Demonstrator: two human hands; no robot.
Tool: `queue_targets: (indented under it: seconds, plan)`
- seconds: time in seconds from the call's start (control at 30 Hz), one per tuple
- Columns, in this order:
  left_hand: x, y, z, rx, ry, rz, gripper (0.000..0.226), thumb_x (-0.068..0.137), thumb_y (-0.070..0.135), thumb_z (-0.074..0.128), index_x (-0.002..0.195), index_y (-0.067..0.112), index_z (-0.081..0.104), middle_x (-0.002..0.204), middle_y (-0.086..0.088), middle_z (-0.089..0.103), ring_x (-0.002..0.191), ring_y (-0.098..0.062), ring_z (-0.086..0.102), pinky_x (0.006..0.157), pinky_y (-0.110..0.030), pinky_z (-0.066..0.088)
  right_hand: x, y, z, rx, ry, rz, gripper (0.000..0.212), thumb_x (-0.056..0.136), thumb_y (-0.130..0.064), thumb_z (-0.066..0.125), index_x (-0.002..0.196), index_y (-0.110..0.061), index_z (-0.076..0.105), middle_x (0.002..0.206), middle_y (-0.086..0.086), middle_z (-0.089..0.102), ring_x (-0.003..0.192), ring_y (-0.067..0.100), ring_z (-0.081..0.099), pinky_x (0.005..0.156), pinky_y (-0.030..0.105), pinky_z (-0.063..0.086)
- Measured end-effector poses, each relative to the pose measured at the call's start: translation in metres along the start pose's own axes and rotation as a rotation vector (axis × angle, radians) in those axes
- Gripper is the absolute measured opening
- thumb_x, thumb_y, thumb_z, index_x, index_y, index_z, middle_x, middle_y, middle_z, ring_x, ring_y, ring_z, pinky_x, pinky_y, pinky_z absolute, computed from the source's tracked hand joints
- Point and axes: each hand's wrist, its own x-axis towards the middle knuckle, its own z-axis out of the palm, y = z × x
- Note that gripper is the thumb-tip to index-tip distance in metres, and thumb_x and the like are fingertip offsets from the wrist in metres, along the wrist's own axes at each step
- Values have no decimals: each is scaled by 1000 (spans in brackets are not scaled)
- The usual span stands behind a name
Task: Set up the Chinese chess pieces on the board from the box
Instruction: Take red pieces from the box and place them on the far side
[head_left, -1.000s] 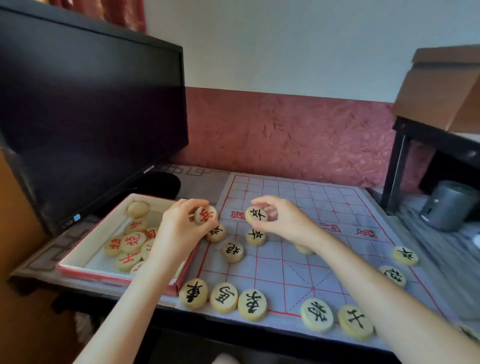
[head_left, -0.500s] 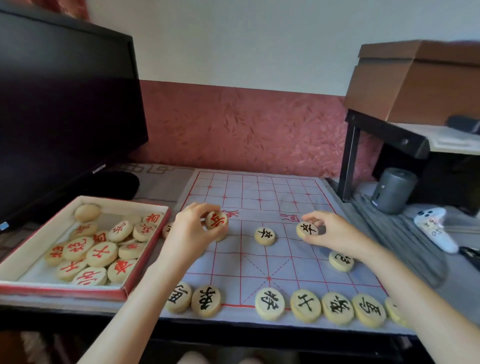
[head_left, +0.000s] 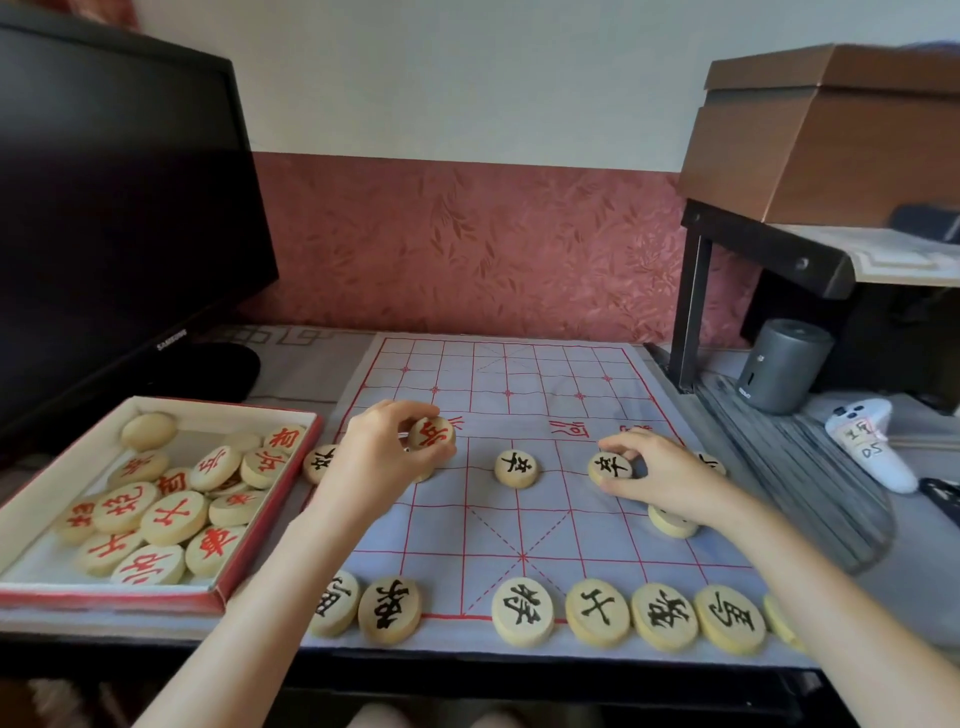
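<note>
The board is a thin pale-blue cloth printed with a red grid, spread flat on the desk. Round, pale wooden discs with painted characters serve as pieces. The left hand pinches a red-lettered piece between thumb and fingers, lifted and tilted above the board's left side at the river line. The right hand curls its fingertips around a black-lettered piece that lies on the cloth right of centre; another black soldier sits on the same rank at mid-board. A row of black-lettered discs lines the board's near edge. At the desk's left edge, a shallow cardboard box with red outer walls and a cream lining holds a loose heap of red-lettered pieces. Behind it stands a black monitor marked SAMSUNG. Right of the board lies a white controller with a handwritten label, too small to read surely.
</note>
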Motion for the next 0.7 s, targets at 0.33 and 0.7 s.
queue_targets:
  seconds: [0.33, 0.7]
  plan:
    - [43, 35, 35, -14, -143, 18, 43, 72, 32, 76, 111, 17, 66, 104, 1, 67, 95, -10, 61, 80, -20, 47, 9, 5, -14, 166, 100, -30, 39, 87, -28, 63, 125, -25, 54, 125, -8, 56, 116, 5, 50, 97, 22, 34]
    - [124, 65, 132, 48, -324, 77, 38, 76, 22, 72, 110, 7, 65, 105, -7, 67, 99, -19, 60, 86, -32, 49, 26, 25, -29, 211, 193, -24, 33, 88, -16, 62, 120, -20, 59, 117, -7, 62, 108, 4, 55, 96, 19, 37]
